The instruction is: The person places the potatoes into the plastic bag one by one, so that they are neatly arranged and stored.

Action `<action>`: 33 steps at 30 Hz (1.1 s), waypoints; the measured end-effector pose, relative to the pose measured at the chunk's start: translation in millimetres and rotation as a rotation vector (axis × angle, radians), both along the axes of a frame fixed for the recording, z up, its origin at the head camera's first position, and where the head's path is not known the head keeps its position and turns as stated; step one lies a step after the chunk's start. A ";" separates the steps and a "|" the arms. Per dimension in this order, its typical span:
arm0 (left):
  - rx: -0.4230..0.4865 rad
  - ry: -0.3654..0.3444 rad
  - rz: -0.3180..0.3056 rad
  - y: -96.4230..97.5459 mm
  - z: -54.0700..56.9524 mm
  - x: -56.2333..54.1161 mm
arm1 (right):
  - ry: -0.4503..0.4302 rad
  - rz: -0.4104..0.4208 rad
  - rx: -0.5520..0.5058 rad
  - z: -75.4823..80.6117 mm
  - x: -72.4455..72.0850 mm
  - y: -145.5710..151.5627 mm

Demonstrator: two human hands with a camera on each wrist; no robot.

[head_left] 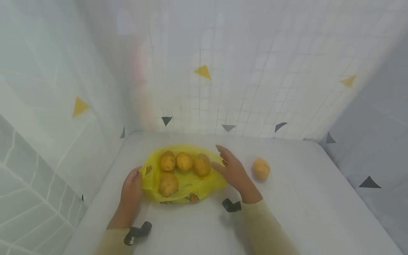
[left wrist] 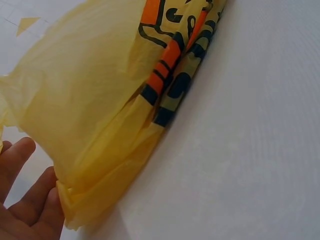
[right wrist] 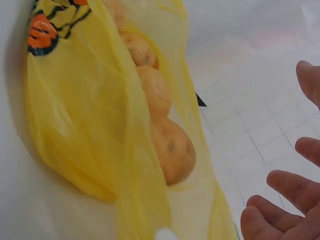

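A yellow plastic bag with orange and dark print lies on the table, its mouth spread. Several potatoes show inside, most in a row along the far side. At the bag's left edge, my left hand holds the plastic with its fingertips; part of that grip is out of sight. My right hand hovers by the right side of the bag, fingers apart and nothing held. In the right wrist view, its fingers stand clear of the bag and its potatoes.
One more potato lies on the white table, right of my right hand. Pale walls with yellow and dark triangles enclose the table at the back and both sides.
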State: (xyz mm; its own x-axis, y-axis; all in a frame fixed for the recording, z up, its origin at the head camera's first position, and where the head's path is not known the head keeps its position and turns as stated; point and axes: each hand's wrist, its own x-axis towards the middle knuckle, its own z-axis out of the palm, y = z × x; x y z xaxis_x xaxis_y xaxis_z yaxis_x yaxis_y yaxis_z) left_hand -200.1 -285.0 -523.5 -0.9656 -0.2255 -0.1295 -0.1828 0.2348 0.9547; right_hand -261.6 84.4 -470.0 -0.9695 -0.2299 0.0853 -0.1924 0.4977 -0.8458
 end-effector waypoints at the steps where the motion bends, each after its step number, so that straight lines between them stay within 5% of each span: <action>1: 0.001 0.000 -0.002 -0.3 1.4 -1.2 | -0.002 -0.012 0.006 1.2 -1.4 3.1; 8: 0.005 -0.047 0.017 2.0 2.3 -3.3 | 0.004 -0.092 0.043 9.1 -5.1 29.3; 19: 0.007 -0.018 0.011 3.8 2.6 2.2 | 0.100 -0.298 0.283 -11.5 -20.4 80.6; 33: 0.020 -0.018 0.013 4.8 -3.0 -2.6 | -0.053 -0.415 0.381 -23.2 -31.8 115.4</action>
